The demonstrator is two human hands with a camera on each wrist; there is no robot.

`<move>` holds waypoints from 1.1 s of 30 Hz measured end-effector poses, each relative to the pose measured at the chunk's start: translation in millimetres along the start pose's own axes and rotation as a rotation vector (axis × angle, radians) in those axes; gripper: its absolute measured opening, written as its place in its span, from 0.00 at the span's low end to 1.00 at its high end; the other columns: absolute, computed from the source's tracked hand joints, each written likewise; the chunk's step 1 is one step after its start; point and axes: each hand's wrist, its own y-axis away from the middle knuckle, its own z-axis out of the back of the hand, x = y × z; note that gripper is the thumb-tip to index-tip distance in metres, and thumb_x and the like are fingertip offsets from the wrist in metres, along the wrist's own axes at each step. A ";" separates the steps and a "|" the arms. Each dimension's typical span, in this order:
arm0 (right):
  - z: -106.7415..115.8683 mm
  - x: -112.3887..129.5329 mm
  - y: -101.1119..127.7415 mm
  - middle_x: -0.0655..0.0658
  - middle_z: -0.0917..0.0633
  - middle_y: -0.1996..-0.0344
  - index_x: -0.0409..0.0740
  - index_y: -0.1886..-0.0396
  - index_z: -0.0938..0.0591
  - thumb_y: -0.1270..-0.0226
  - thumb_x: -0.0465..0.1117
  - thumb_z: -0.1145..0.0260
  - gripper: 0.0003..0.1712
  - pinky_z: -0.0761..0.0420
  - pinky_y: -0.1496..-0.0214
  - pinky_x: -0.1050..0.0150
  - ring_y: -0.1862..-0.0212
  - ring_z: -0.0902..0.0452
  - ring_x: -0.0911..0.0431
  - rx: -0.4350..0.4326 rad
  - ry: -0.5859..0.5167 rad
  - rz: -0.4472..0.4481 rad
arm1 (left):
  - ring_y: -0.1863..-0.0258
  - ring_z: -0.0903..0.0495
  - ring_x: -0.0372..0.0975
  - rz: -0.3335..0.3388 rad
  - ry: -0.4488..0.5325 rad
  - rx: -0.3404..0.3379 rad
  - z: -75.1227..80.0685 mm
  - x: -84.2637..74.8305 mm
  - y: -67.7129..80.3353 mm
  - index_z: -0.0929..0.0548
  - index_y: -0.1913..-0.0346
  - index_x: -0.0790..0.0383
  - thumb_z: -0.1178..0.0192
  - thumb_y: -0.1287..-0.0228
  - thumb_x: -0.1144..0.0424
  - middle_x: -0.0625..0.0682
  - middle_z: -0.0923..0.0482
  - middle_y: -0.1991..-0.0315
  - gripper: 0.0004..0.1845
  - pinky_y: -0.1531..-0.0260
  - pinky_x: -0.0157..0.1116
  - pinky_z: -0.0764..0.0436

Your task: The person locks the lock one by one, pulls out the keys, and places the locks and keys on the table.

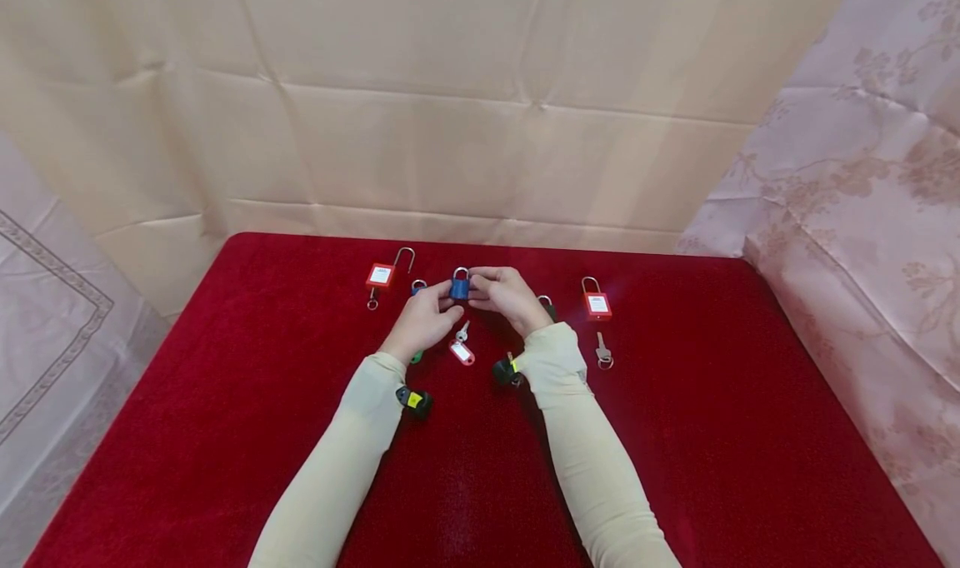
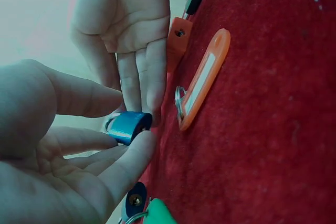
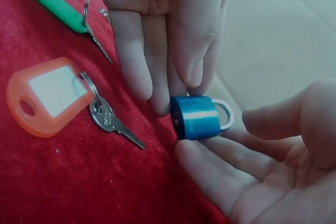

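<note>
A small blue padlock [image 1: 460,289] with a silver shackle is held up between the fingertips of both hands. My left hand [image 1: 423,320] grips it from the left, one finger under the keyway end and the thumb near the shackle in the left wrist view. From the right, my right hand [image 1: 512,297] has its fingers at the padlock, while its thumb [image 3: 268,123] stands off the shackle. On the cloth below lies a key [image 3: 115,124] on a ring with a red tag [image 3: 50,95]. A second blue padlock [image 1: 418,286] is partly hidden behind my left hand.
Two red padlocks stand on the red cloth [image 1: 675,435], one left [image 1: 380,275] with its shackle open, one right [image 1: 597,304] with a key [image 1: 603,351] in front. A dark padlock [image 1: 547,307] is partly behind my right hand. A green tag [image 3: 58,6] carries another key.
</note>
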 end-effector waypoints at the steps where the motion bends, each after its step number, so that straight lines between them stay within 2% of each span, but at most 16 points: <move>1: 0.3 -0.3 0.0 0.32 0.21 0.40 0.30 0.30 0.29 0.20 0.34 0.46 0.24 0.19 0.42 0.55 0.43 0.19 0.46 0.004 0.010 -0.006 | 0.39 0.21 0.50 -0.002 -0.008 0.009 -0.1 0.3 0.1 0.32 0.28 0.71 0.41 0.28 0.68 0.65 0.23 0.37 0.28 0.39 0.45 0.24; 5: 0.6 0.4 0.3 0.33 0.22 0.37 0.31 0.29 0.30 0.19 0.36 0.47 0.24 0.18 0.43 0.54 0.40 0.20 0.44 0.009 0.068 -0.016 | 0.37 0.23 0.51 -0.010 -0.030 0.041 -0.6 1.4 -0.4 0.32 0.28 0.71 0.41 0.28 0.68 0.64 0.26 0.34 0.28 0.38 0.46 0.25; 11: -0.8 2.9 4.3 0.32 0.22 0.37 0.31 0.29 0.30 0.20 0.35 0.46 0.24 0.16 0.47 0.56 0.40 0.20 0.44 0.001 0.130 -0.027 | 0.36 0.24 0.49 0.008 -0.032 0.072 -2.5 1.0 0.7 0.31 0.27 0.68 0.40 0.28 0.67 0.62 0.25 0.34 0.29 0.36 0.46 0.27; 16: -0.5 2.2 6.4 0.32 0.24 0.36 0.30 0.28 0.31 0.20 0.33 0.46 0.25 0.17 0.47 0.56 0.41 0.21 0.43 0.010 0.134 -0.044 | 0.39 0.22 0.47 0.033 -0.053 0.082 -4.1 0.3 2.9 0.32 0.26 0.67 0.41 0.27 0.66 0.60 0.23 0.36 0.29 0.35 0.47 0.28; 22: -1.1 2.8 6.1 0.30 0.24 0.36 0.28 0.28 0.32 0.21 0.32 0.46 0.25 0.17 0.45 0.54 0.39 0.22 0.40 0.018 0.103 -0.035 | 0.40 0.24 0.47 0.023 -0.120 0.062 -4.1 0.4 2.1 0.33 0.26 0.70 0.44 0.26 0.67 0.62 0.26 0.33 0.28 0.33 0.49 0.30; 29: 0.1 4.4 6.8 0.31 0.24 0.36 0.30 0.27 0.32 0.21 0.33 0.45 0.26 0.19 0.43 0.52 0.39 0.22 0.40 0.016 0.108 -0.033 | 0.41 0.23 0.47 0.037 -0.098 0.068 -2.8 -0.9 2.3 0.33 0.26 0.69 0.45 0.25 0.67 0.62 0.24 0.35 0.27 0.33 0.50 0.30; 33: 0.8 5.3 8.7 0.32 0.23 0.36 0.31 0.28 0.31 0.21 0.33 0.44 0.25 0.20 0.41 0.51 0.40 0.21 0.40 0.005 0.122 -0.001 | 0.36 0.25 0.48 0.030 -0.090 0.072 1.2 -1.2 2.3 0.35 0.25 0.70 0.45 0.24 0.67 0.64 0.25 0.34 0.28 0.33 0.49 0.30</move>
